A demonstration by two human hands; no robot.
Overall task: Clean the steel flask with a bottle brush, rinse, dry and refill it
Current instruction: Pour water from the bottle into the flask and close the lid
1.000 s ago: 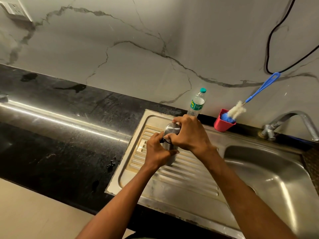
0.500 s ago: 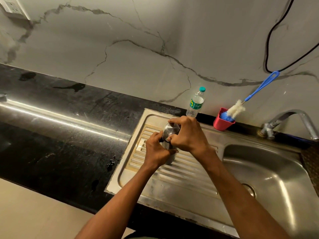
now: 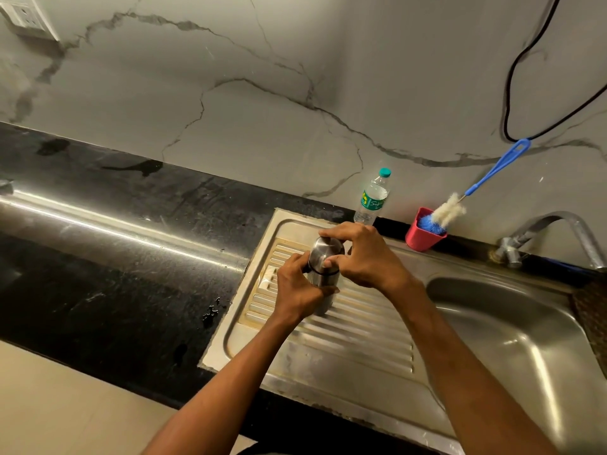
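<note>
The steel flask (image 3: 323, 280) stands upright on the ribbed drainboard (image 3: 345, 326) of the steel sink. My left hand (image 3: 297, 289) grips its body from the left. My right hand (image 3: 364, 256) holds the flask's steel cap (image 3: 325, 254) from above, fingers over its top and thumb pressed on its side. The lower part of the flask is hidden behind my left hand. A bottle brush (image 3: 476, 188) with a blue handle and white bristles leans in a red cup (image 3: 422, 236) by the wall.
A clear plastic water bottle (image 3: 372, 198) with a teal cap stands at the wall behind the flask. The sink basin (image 3: 512, 326) lies to the right under a steel tap (image 3: 555, 236). Wet black countertop (image 3: 115, 257) stretches left. A black cable (image 3: 512, 77) hangs on the wall.
My right hand has shifted its fingers round the cap, and more of the cap's steel side now shows. The flask and my left hand stay in place.
</note>
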